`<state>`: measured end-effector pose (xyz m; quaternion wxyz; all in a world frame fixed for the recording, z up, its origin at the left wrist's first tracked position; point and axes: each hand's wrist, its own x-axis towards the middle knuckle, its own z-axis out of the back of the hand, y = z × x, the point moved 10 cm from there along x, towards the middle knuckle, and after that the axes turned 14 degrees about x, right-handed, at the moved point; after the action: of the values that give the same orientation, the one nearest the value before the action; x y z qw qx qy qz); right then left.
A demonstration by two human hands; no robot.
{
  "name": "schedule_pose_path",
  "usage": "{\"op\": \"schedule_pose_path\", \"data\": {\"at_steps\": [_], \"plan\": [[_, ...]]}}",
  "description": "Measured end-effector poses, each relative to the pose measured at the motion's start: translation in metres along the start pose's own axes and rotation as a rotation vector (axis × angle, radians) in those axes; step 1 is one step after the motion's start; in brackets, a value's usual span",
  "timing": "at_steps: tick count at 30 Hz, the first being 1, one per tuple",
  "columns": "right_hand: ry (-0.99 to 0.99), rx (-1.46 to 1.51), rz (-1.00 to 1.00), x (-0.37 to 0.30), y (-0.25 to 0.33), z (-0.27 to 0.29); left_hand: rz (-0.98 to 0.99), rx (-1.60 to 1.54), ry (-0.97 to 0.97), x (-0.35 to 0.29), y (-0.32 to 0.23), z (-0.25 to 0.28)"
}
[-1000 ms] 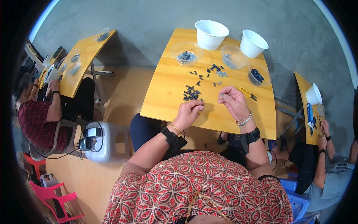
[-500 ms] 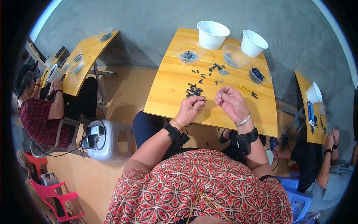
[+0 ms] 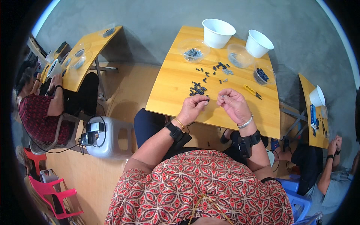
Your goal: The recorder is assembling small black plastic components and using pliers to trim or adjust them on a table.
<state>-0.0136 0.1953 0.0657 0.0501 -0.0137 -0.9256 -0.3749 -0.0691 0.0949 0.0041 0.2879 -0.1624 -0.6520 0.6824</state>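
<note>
Above the near edge of the wooden table (image 3: 165,95), my two hands face each other, a short gap apart. A small dark plastic piece (image 3: 207,100) sticks out from the pinched thumb and forefinger of my left hand (image 3: 193,108). My right hand (image 3: 235,108) is also pinched, on what looks like a tiny grey piece (image 3: 223,96), mostly covered by the fingertips. Just beyond my left hand lies a pile of small dark plastic pieces (image 3: 197,89). Farther back are more loose dark pieces (image 3: 220,66) beside a little heap of grey bits (image 3: 227,71).
Yellow-handled thread snips (image 3: 252,92) lie to the right. Clear tubs of small parts stand behind: a left one (image 3: 183,45), a middle one (image 3: 243,50) and a right one (image 3: 273,79). Two white buckets (image 3: 218,35) (image 3: 259,43) stand at the back. People sit at tables on both sides.
The view has shifted slightly, so the table and its contents sit a little differently in the picture. Both hands keep their pinches, staying close together.
</note>
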Motion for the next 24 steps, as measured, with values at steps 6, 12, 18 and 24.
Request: {"op": "schedule_pose_path", "data": {"at_steps": [6,12,18,24], "plan": [[-0.075,-0.198,0.092,0.004,-0.001,0.006,-0.022,-0.086,0.007,0.0,0.001,0.004],[-0.128,-0.617,0.182,0.007,0.001,0.012,-0.061,-0.219,0.03,0.003,-0.002,0.003],[-0.137,-0.926,0.285,0.008,0.003,-0.005,-0.027,-0.147,0.033,0.002,-0.003,0.004],[-0.096,-1.033,0.338,0.01,-0.001,-0.008,-0.006,-0.19,0.025,0.002,0.001,0.003]]}}
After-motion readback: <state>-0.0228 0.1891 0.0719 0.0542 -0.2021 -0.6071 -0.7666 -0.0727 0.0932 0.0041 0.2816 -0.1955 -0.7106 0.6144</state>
